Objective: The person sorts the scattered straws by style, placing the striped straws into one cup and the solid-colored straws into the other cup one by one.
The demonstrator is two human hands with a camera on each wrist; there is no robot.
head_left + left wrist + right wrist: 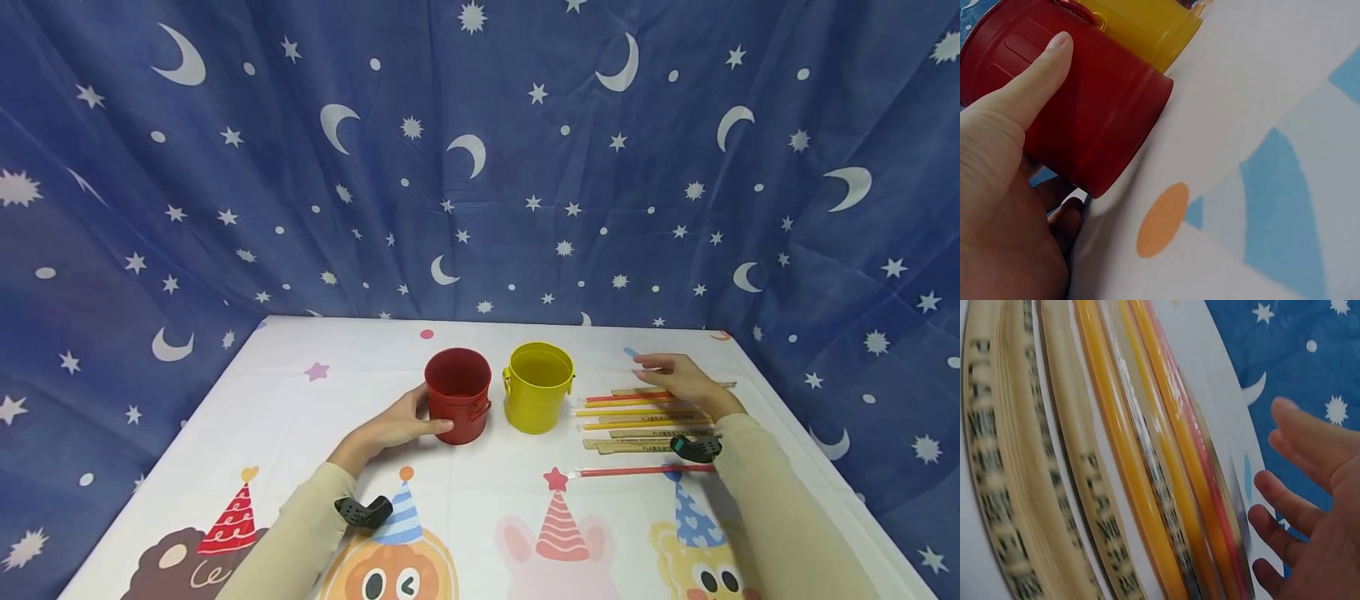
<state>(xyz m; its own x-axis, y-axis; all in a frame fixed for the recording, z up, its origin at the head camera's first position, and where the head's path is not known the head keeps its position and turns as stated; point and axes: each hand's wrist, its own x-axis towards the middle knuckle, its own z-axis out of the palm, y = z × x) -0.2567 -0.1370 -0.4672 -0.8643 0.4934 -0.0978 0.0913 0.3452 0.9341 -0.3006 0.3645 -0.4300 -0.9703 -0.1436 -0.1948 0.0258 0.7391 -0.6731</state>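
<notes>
The left hand [393,423] grips the red bucket [457,417], a yellow bucket [534,408] just to its right, while the right hand [678,379], fingers loosely apart, hangs near the straws [637,412].

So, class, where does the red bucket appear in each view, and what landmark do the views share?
Head: the red bucket is below centre, left of the yellow bucket.
Left wrist: upper left, partly covered by the left hand.
Right wrist: not in it.
Shared landmark: the white tabletop, in all three.
</notes>
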